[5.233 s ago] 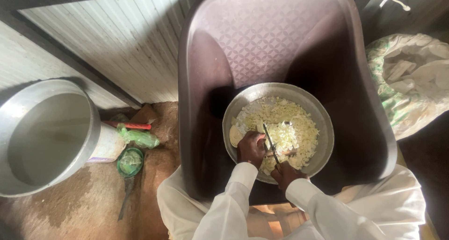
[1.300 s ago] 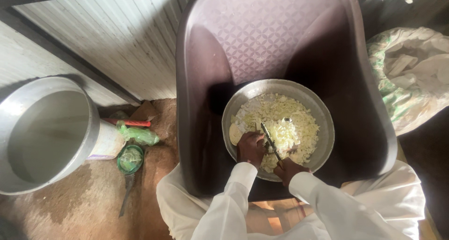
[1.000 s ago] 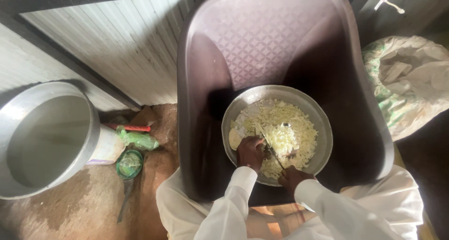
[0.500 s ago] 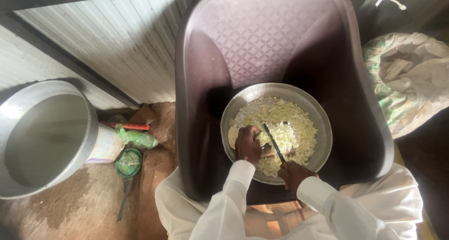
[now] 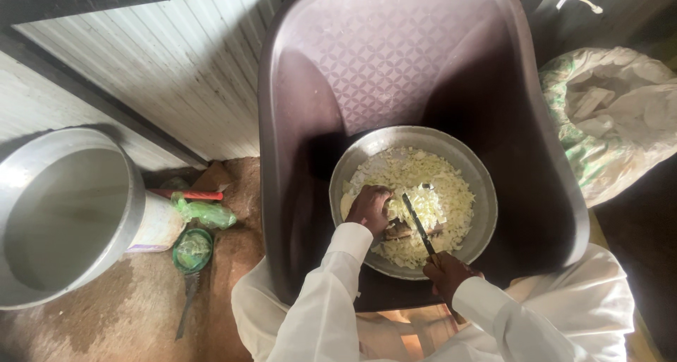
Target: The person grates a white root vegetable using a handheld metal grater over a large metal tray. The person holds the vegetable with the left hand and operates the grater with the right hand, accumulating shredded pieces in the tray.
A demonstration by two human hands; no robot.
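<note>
Here the knife (image 5: 417, 224) lies slanted over the chopped pale vegetable (image 5: 423, 196) in the metal bowl (image 5: 356, 161), its handle gripped by the right hand (image 5: 446, 270) at the bowl's near rim. The left hand (image 5: 369, 208), curled, presses a piece just left of the blade. The bowl sits on a brown plastic chair (image 5: 381, 58).

Brown plastic chair (image 5: 395, 73) seat carries metal bowl (image 5: 479, 221) of chopped cabbage (image 5: 437, 192).

metal bowl (image 5: 479, 192) sits in the plastic chair (image 5: 395, 65); big pot (image 5: 63, 214) left, sack (image 5: 613, 115) right.
</note>
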